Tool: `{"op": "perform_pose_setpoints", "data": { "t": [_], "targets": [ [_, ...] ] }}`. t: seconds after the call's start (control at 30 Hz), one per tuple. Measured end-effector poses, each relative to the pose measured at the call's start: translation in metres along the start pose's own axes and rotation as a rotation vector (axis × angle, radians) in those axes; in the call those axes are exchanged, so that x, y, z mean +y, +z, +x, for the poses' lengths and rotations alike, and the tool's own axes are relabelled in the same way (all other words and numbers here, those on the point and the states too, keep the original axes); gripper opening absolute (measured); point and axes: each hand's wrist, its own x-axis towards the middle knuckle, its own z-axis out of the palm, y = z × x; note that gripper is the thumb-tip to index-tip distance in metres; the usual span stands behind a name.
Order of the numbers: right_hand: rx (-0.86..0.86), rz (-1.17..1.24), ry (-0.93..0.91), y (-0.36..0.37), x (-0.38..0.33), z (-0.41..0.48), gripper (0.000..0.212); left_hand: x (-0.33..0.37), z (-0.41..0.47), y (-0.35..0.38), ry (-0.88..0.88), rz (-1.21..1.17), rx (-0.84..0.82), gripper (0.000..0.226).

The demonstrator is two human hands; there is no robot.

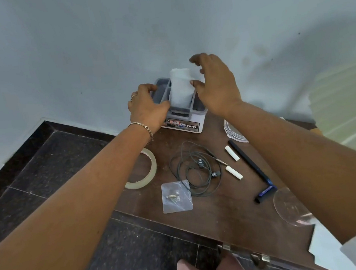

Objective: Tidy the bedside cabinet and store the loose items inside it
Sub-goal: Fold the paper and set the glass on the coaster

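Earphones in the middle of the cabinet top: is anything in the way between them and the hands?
Nothing visible. The left hand and right hand are at the grey organizer at the back; only bare wood lies between it and the earphones. The tape roll sits off to the left, the pen to the right.

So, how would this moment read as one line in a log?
left hand: grips organizer | right hand: open, thumb at white paper in organizer | loose on cabinet: tape, earphones, pen
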Motion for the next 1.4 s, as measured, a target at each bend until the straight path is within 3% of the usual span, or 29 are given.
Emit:
{"op": "perform_pose_setpoints", "data": {
  "t": [0.3, 0.73, 0.9, 1.2, 1.4],
  "targets": [
    [0.125, 0.128, 0.028, -0.045, -0.012, -0.048, 0.042, 0.03, -0.047, -0.007, 0.016, 0.062, 0.022, 0.069],
    [0.096, 0.271, 0.141, -0.121, -0.009, -0.176, 0.036, 0.075, -0.146, -0.003, 0.103, -0.01, -0.138, 0.045],
    [0.181, 0.345, 0.3, -0.154, 0.015, -0.243, 0.03, 0.093, -0.21, 0.022, -0.035, -0.298, -0.231, 0.028],
    [0.285, 0.328, 0.409, -0.197, 0.055, -0.325, 0.027, 0.087, -0.288, 0.088, -0.226, -0.358, -0.448, 0.027],
    [0.133, 0.165, 0.478, -0.183, 0.076, -0.361, 0.025, 0.082, -0.308, 0.112, -0.31, -0.316, -0.486, 0.025]
  ]
}}
